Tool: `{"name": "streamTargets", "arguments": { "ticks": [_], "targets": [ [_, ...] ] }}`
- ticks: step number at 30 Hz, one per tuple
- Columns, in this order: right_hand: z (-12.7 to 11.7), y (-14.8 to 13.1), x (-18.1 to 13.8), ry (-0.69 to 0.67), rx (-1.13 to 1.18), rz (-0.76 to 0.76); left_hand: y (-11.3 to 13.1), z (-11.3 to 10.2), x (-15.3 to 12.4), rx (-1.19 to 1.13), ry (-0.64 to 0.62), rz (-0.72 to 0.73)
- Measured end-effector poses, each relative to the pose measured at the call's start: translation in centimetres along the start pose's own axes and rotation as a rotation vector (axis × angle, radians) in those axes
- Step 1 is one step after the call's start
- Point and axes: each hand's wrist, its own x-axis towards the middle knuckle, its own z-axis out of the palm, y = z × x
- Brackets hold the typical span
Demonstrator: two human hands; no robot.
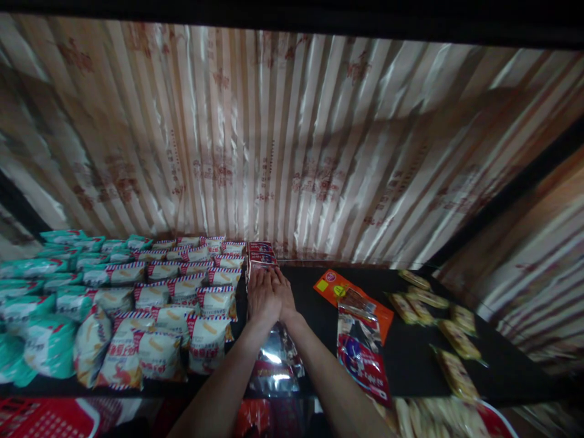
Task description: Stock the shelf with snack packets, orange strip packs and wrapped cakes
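Observation:
Both my hands reach onto a dark shelf [410,359]. My left hand [262,295] and my right hand [283,293] lie side by side, fingers stretched forward and flat on a row of red snack packets [261,250] that runs toward the back wall. More packets of that row, red and shiny silver [276,365], lie under my wrists and forearms. Neither hand grips anything that I can see.
Left of the hands lie several rows of white snack bags with red-blue striped edges [182,292], then teal bags [41,304]. To the right lie an orange packet [335,286], a red-blue packet [365,359] and scattered yellowish packets [456,340]. A red basket [45,417] sits below left. Striped foil [292,152] covers the back wall.

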Motion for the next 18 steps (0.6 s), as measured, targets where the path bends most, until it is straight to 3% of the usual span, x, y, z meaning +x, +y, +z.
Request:
{"name": "streamTargets", "arguments": {
  "ticks": [2, 8, 18],
  "targets": [
    [0.1, -0.1, 0.0, 0.021, 0.007, -0.003, -0.2, 0.4, 1.4, 0.025, -0.022, 0.0],
    [0.2, -0.3, -0.3, 0.052, 0.058, 0.009, -1.5, 1.3, 2.9, 0.119, -0.009, -0.253],
    [1.2, 0.2, 0.0, 0.051, 0.083, 0.0, -2.4, 1.1, 3.0, 0.066, -0.008, -0.162]
  ]
}}
